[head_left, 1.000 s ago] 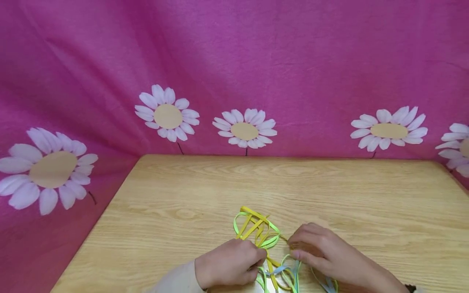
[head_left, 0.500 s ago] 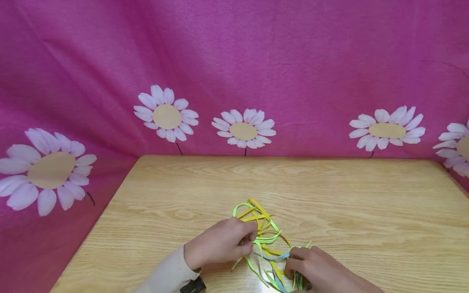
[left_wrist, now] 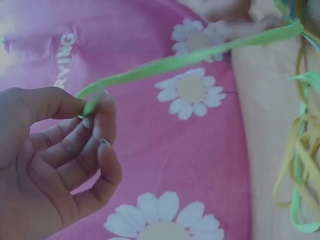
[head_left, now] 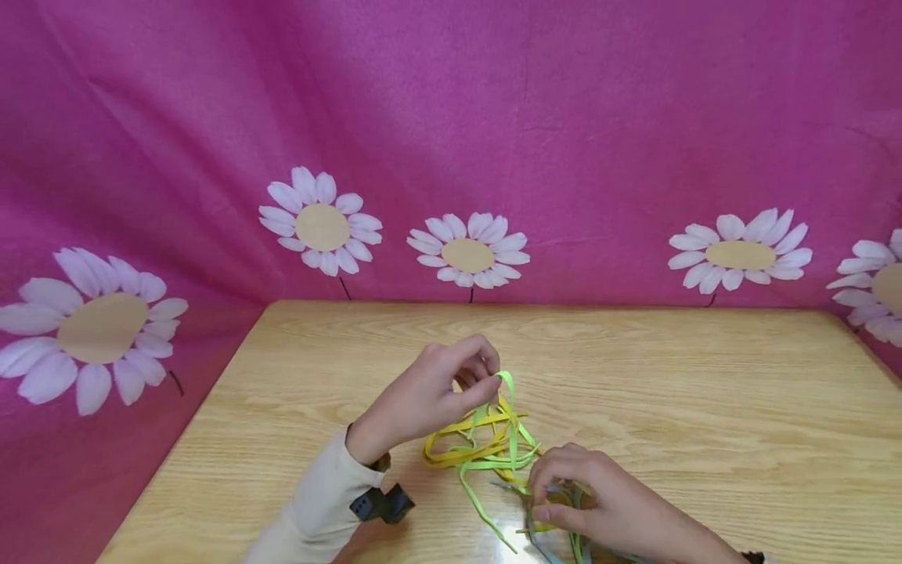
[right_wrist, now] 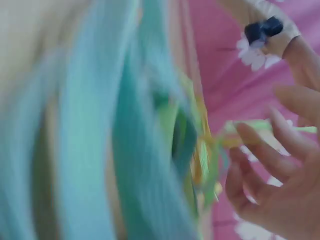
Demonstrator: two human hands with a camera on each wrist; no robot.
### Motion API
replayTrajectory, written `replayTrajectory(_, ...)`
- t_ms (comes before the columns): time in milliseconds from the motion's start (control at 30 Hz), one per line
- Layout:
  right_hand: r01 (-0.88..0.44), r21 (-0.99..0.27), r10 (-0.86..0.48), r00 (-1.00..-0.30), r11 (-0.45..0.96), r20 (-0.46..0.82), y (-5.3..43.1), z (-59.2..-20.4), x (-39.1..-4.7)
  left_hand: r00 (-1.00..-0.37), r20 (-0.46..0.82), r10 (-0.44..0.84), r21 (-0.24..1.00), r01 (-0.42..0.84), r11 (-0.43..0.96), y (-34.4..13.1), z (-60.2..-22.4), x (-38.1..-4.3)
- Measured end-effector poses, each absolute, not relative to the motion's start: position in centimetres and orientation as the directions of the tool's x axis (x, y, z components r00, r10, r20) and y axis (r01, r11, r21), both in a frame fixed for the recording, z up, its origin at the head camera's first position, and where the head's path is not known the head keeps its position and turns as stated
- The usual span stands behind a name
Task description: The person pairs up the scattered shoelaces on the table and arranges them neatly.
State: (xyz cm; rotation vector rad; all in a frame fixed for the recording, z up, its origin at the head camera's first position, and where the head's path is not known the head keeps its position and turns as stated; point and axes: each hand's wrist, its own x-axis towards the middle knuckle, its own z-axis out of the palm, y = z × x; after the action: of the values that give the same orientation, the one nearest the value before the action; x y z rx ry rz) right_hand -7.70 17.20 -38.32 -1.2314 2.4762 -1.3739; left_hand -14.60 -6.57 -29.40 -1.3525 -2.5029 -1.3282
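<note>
My left hand (head_left: 437, 392), raised over the table, pinches a bright green shoelace (left_wrist: 165, 66) between thumb and fingertips. In the left wrist view this lace stretches away to the right. Under that hand lies a loose tangle of yellow shoelaces (head_left: 458, 456) and green ones. At the tangle's near right side is my right hand (head_left: 599, 497), its fingers loosely bent among the laces and its thumb apart. Blue shoelaces (right_wrist: 90, 130) fill the left of the right wrist view, blurred and close. Some lace ends are hidden under the right hand.
A wooden table (head_left: 317, 360) carries the laces. Behind it and to the left hangs a pink cloth (head_left: 564, 117) printed with white daisies. A black wrist device (head_left: 382, 504) sits at my left sleeve.
My left hand has risen and moved away from me, drawing a green lace up from the tangle. My right hand has shifted slightly left, its thumb and fingers now further apart.
</note>
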Motion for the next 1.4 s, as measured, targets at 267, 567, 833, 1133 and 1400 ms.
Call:
replayTrajectory(267,-0.524,-0.780,-0.444,-0.822,0.341,0.358,15.4,-38.1,-8.4,-0.536,0.420,0.733,0.634,0.751,0.186,-5.6,-28.4,-14.9)
replayTrajectory(567,-0.496,-0.828,-0.592,-0.760,0.262,0.268,18.1,-36.8,-9.8,-0.683,0.433,0.588,0.668,0.681,0.299,-9.5,-28.2,-14.6)
replayTrajectory(833,-0.451,-0.847,-0.626,-0.755,0.281,0.194,22.5,-34.8,-11.2,-0.811,0.411,0.416,0.700,0.573,0.427,-13.4,-28.0,-15.8)
replayTrajectory(1133,-0.419,-0.853,-0.603,-0.781,0.311,0.163,26.4,-33.3,-12.0,-0.890,0.346,0.298,0.761,0.451,0.466,-16.1,-28.0,-16.7)
replayTrajectory(1400,-0.447,-0.793,-0.530,-0.826,0.414,0.189,29.2,-32.7,-12.1,-0.905,0.359,0.227,0.791,0.424,0.441,-17.7,-28.1,-17.3)
